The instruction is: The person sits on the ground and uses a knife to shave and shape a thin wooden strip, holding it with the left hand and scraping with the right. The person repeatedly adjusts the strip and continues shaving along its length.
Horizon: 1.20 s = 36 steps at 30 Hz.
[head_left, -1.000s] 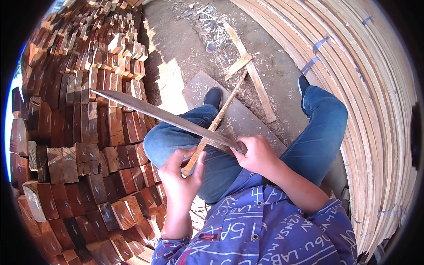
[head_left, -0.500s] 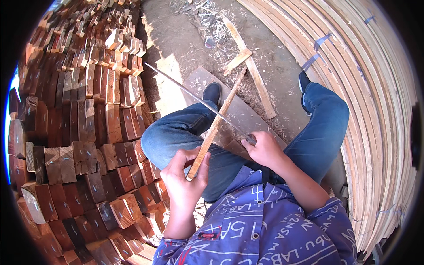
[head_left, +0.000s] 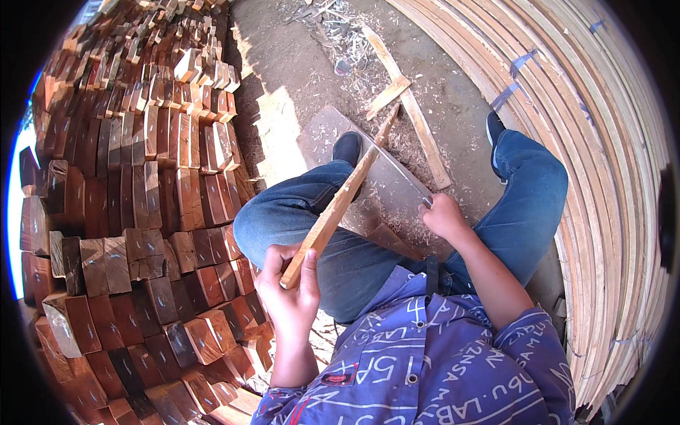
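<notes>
A long, narrow strip of wood [head_left: 341, 203] slants away from me across my bent left leg. My left hand [head_left: 289, 283] pinches its near end between thumb and fingers. The far end of the strip reaches the short crosspiece of a wooden prop [head_left: 419, 134] on the ground. My right hand [head_left: 445, 216] is closed round the handle of a long knife [head_left: 409, 174], whose thin grey blade points away to the left. The blade crosses at the strip's far part; whether it touches the wood I cannot tell. My fingers hide most of the handle.
Stacked wood blocks [head_left: 131, 269] rise at my left. Long bundled planks [head_left: 567, 142] curve along my right, tied with blue strips. A flat board [head_left: 319, 131] lies under my left shoe. Shavings and scraps [head_left: 340, 35] litter the ground ahead.
My right hand has moved forward and right, and the knife blade has swung from across the strip's middle to near its far end. The strip has turned slightly, showing a broader face.
</notes>
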Tool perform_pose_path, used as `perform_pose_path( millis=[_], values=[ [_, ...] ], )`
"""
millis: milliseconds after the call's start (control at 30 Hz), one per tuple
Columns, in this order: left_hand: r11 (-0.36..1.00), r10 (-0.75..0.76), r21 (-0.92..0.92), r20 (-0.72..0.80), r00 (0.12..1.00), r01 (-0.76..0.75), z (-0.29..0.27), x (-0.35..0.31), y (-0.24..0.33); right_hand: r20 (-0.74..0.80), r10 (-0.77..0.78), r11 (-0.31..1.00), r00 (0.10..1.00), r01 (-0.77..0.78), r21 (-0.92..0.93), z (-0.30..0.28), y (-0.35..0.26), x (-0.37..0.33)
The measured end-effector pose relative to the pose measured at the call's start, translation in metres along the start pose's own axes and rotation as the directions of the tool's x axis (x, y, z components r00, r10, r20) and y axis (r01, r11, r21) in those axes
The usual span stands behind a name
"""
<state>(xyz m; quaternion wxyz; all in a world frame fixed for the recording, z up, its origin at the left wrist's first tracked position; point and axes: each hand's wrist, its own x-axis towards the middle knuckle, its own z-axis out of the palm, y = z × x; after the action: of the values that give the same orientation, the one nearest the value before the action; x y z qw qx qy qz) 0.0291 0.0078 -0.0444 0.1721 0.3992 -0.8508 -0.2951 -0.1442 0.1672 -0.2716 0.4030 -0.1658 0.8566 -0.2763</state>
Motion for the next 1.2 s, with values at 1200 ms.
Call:
perform_pose_path(
  millis=[1200],
  values=[
    [0.911,-0.150,-0.350,0.213,0.965,0.219,-0.004,0.015,-0.004,0.051,-0.181,0.953,0.982,0.162,0.258,-0.013,-0.058,-0.023]
  ],
)
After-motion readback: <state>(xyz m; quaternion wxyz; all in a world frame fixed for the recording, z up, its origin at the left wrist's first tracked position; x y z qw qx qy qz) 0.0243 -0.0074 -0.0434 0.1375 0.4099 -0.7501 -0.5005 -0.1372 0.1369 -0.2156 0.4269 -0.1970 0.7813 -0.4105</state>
